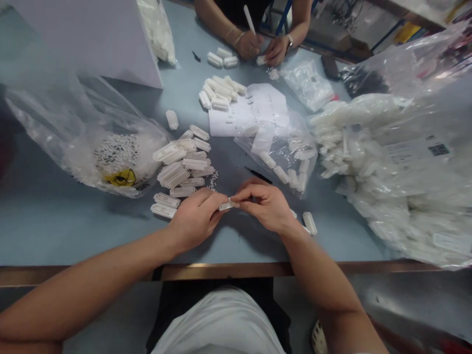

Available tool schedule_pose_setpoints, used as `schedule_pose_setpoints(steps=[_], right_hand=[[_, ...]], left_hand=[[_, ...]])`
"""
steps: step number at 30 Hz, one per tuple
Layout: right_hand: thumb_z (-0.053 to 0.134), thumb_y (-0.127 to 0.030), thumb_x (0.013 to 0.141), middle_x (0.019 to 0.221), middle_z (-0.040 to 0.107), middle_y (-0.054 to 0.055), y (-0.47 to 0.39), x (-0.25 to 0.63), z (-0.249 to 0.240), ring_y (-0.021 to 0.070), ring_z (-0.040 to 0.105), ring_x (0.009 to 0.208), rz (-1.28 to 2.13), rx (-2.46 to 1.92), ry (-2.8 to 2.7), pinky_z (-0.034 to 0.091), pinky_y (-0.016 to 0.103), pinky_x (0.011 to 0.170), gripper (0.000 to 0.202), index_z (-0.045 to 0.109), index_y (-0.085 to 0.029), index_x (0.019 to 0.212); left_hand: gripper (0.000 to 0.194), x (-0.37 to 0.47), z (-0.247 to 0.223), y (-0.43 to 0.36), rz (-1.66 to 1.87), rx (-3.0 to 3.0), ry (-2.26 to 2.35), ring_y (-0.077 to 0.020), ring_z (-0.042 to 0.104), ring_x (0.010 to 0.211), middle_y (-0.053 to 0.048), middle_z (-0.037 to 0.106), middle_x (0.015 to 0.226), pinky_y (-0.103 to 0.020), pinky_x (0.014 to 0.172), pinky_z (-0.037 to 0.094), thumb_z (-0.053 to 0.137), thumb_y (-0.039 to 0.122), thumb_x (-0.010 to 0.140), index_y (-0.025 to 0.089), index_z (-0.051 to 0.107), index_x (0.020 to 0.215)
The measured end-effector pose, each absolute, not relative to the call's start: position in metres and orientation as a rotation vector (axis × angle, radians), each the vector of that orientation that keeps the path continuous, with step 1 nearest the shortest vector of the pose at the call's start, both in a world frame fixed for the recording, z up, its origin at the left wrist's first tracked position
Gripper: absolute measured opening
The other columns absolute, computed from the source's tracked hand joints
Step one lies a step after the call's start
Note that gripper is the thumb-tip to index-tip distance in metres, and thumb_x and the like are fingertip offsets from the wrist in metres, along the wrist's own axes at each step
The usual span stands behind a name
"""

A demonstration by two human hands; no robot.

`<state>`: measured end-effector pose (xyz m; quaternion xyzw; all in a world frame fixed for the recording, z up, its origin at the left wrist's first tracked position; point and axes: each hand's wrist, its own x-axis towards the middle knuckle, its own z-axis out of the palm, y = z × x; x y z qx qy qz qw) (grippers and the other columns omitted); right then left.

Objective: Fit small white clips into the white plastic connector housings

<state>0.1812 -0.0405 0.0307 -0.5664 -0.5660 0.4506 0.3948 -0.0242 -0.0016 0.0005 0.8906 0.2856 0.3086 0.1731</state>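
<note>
Near the front of the table, my left hand (197, 216) is closed around a small white slotted plastic housing (226, 205). The fingers of my right hand (263, 204) are pinched together at that housing's right end; whatever lies between the fingertips is too small to make out. Just beyond my left hand lies a pile of similar white plastic housings (173, 174), with rows of small openings on top. Tiny white pieces (213, 181) are scattered at the pile's right side. A black pen-like tool (259, 175) rests beyond my right hand.
A clear bag of tiny white pieces (118, 152) stands left. Right are a small bag of housings (282, 172) and large filled bags (401, 162). Printed paper (224, 120) lies mid-table. Across, a co-worker's hands (254, 46) hold a white pen-like tool and a white part.
</note>
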Motion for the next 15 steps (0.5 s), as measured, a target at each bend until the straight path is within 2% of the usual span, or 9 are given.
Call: schedule_pose_setpoints(steps=[7, 15], right_hand=[[0.077, -0.019, 0.075, 0.085, 0.066, 0.001, -0.0392, 0.1840, 0.0282, 0.0145, 0.062, 0.080, 1.214, -1.376, -1.436, 0.048, 0.028, 0.073, 0.006, 0.078, -0.023, 0.079], [0.079, -0.024, 0.075, 0.083, 0.064, 0.000, -0.0382, 0.1853, 0.0297, 0.0139, 0.059, 0.077, 1.320, -1.366, -1.385, 0.046, 0.027, 0.071, 0.007, 0.073, -0.020, 0.078]], left_hand=[[0.007, -0.0248, -0.0026, -0.0029, 0.945, 2.552, 0.730, -0.0177, 0.068, 0.083, -0.005, 0.074, 0.093, -0.028, 0.077, 0.054, 0.058, 0.017, 0.095, 0.019, 0.064, 0.098], [0.011, -0.0229, 0.0040, -0.0031, 1.008, 2.538, 0.705, -0.0157, 0.069, 0.082, -0.005, 0.075, 0.092, -0.026, 0.077, 0.055, 0.057, 0.016, 0.095, 0.019, 0.067, 0.095]])
